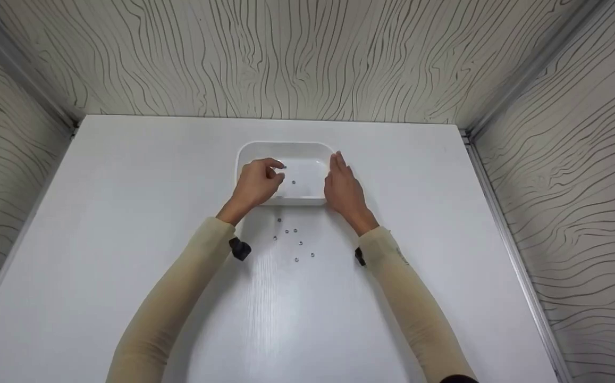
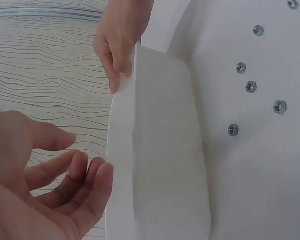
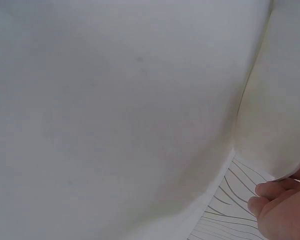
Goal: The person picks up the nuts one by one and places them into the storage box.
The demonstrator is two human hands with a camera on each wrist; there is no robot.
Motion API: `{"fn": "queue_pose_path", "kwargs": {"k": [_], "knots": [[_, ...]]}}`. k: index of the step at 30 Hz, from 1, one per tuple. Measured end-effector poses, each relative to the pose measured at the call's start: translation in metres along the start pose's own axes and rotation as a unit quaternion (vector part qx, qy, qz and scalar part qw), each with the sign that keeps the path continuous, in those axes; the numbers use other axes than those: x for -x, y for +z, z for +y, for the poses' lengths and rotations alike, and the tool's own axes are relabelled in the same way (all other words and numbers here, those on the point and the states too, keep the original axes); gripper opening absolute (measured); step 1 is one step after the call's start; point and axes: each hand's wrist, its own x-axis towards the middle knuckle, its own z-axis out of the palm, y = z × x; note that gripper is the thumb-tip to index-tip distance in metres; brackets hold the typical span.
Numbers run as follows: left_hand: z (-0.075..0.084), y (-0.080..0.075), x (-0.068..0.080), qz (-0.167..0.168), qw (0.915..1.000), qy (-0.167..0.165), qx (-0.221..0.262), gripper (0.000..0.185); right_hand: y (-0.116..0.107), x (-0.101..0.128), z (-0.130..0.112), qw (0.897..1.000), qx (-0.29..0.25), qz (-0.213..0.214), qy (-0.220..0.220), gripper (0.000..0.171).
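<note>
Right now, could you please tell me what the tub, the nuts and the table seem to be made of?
The tub looks like smooth white plastic, judging by its even colour and rounded corners. The nuts seem to be shiny silvery metal, perhaps steel, given their bright glints. The table is white and slightly glossy with faint grain streaks: perhaps laminate or painted wood.

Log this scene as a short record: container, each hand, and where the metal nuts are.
Container: white tray, on a white table
Left hand: above the tray, thumb and index finger apart
Right hand: holds the tray's right side
Nuts on table: seven, scattered in front of the tray
In tray: one nut visible; speck by left hand too small to identify
</note>
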Motion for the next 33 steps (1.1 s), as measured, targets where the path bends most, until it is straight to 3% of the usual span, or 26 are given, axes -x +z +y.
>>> {"fn": "queue_pose_path", "kwargs": {"k": [7,19,23,29,33], "knots": [[0.004,0.004,0.015,-0.016,0.9962,0.074,-0.042,0.021,0.0,0.0,0.001,1.0,-0.008,-0.002,0.005,0.057],[0.004,0.004,0.045,-0.018,0.9883,0.129,-0.079,0.027,-0.001,0.0,-0.001,1.0,0.003,0.002,0.0,0.056],[0.002,0.005,0.054,-0.01,0.9808,0.151,-0.123,0.026,-0.002,0.0,-0.002,1.0,0.01,0.003,-0.003,0.056],[-0.007,0.01,0.067,-0.008,0.9604,0.201,-0.193,0.022,-0.002,0.0,-0.001,1.0,0.016,0.003,-0.008,0.056],[-0.013,0.013,0.073,-0.018,0.956,0.202,-0.212,0.022,-0.001,0.0,0.0,1.0,0.013,0.001,-0.011,0.056]]}}
